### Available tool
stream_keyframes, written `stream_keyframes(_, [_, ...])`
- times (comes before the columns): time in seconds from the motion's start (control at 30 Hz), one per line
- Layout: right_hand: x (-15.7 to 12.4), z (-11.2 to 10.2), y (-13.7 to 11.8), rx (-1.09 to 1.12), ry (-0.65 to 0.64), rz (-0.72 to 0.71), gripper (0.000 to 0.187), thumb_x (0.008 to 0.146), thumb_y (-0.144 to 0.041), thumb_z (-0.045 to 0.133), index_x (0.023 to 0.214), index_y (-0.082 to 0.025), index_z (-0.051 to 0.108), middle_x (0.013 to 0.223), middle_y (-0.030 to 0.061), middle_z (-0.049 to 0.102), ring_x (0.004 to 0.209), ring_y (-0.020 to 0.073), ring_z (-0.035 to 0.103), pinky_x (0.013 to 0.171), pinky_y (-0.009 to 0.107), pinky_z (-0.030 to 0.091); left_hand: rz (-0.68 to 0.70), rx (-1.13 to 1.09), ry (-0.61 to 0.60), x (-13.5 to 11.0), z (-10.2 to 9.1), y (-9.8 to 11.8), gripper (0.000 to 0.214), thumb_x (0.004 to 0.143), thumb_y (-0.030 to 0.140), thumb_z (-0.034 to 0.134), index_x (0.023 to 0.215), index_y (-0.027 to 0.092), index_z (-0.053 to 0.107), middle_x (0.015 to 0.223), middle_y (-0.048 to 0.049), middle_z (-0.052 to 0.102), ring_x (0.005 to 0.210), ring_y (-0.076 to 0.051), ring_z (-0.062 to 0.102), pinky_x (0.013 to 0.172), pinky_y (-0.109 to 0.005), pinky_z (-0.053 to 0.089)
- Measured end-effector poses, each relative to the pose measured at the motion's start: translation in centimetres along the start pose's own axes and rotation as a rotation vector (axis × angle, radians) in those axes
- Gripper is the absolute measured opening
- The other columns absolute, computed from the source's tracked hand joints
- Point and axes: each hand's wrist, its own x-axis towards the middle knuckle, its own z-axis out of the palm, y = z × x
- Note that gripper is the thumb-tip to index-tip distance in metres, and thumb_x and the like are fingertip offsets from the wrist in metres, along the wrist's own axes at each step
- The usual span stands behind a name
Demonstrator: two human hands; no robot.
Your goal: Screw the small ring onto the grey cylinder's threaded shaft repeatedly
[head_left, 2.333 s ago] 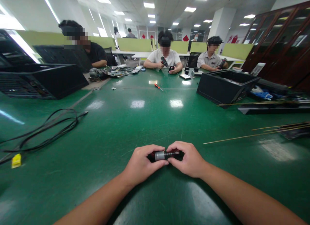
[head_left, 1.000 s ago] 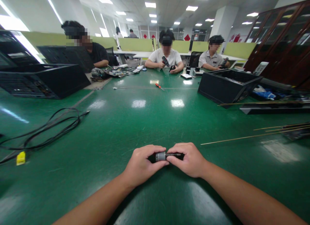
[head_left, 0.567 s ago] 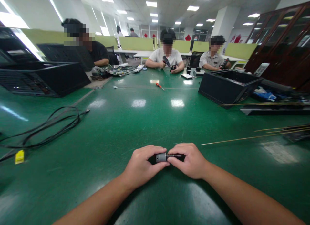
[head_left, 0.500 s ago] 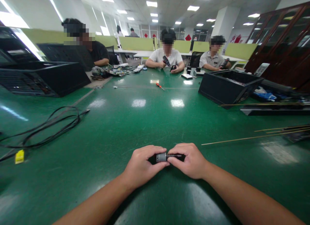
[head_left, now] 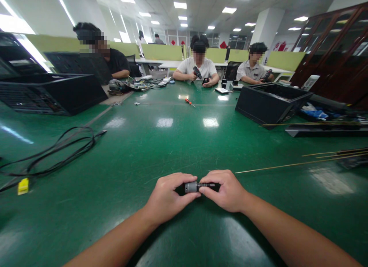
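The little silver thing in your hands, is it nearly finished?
Done: the dark shaft already sits in the end of the silver cylinder. In hand: the left hand grips the cylinder, the right hand pinches the shaft. Left: probably some fitting, since both hands hold it.

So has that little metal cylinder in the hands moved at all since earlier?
No. The metal cylinder stays pinched between the left hand and right hand, just as near the thin rod on the green table as before.
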Motion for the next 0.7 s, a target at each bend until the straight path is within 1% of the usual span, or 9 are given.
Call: stream_keyframes(0.7, [0.02,-0.14,-0.05,0.009,-0.004,0.009,0.009,0.087,-0.023,0.069,0.084,-0.018,0.076,0.074,0.0028,0.072,0.066,0.0145,0.065,0.064,0.024,0.045,-0.010,0.007,-0.012,-0.12,0.15,-0.11,0.032,0.071,0.027,0.087,0.100,0.022,0.075,0.094,-0.0017,0.079,0.084,-0.018,0.076,0.079,-0.027,0.061])
